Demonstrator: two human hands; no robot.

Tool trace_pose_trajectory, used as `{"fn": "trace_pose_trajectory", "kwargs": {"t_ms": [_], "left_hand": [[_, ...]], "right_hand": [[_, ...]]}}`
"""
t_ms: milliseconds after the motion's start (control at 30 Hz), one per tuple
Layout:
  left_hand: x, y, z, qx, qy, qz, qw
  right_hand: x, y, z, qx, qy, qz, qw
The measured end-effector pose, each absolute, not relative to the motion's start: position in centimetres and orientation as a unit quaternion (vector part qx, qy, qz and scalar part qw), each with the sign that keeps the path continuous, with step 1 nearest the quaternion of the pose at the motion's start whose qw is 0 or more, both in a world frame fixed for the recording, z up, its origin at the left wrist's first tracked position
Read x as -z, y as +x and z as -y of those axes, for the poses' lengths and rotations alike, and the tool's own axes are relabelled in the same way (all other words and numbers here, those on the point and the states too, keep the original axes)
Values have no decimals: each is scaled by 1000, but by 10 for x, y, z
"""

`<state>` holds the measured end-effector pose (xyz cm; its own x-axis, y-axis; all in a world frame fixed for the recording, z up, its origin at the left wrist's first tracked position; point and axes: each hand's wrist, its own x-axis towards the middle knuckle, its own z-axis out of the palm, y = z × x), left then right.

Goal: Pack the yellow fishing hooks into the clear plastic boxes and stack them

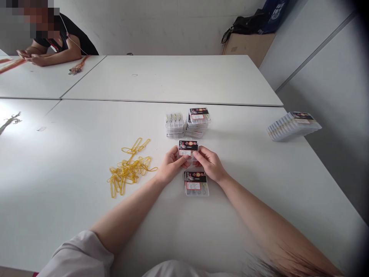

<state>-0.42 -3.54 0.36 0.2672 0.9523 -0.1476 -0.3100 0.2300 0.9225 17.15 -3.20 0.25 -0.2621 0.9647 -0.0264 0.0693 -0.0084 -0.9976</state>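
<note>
Between both hands I hold a small clear plastic fishing-hook box [188, 146] with a black and red printed label facing up. My left hand [171, 164] grips its left side, thumb over the front. On its right edge, my right hand [211, 163] is closed with the thumb on the label. Just below the hands lies another small pile of hook boxes [196, 184] with the same label. Beyond them stand two stacks, a left stack of hook boxes [174, 125] with hooks showing through the lid and a right stack of labelled boxes [198, 121].
Yellow rubber bands [127, 171] lie in a loose heap to the left. A leaning row of hook boxes [294, 126] sits at the table's right edge. Across the white tables [173, 79], a person [62, 42] leans at the far left. A cardboard box [248, 46] stands beyond.
</note>
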Motion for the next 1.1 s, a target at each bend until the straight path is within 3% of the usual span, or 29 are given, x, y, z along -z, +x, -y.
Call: {"fn": "trace_pose_trajectory", "kwargs": {"t_ms": [1100], "left_hand": [[-8,-4,33,-472,375,-377,703]], "right_hand": [[1,174,33,-569,-439,577,389]]}}
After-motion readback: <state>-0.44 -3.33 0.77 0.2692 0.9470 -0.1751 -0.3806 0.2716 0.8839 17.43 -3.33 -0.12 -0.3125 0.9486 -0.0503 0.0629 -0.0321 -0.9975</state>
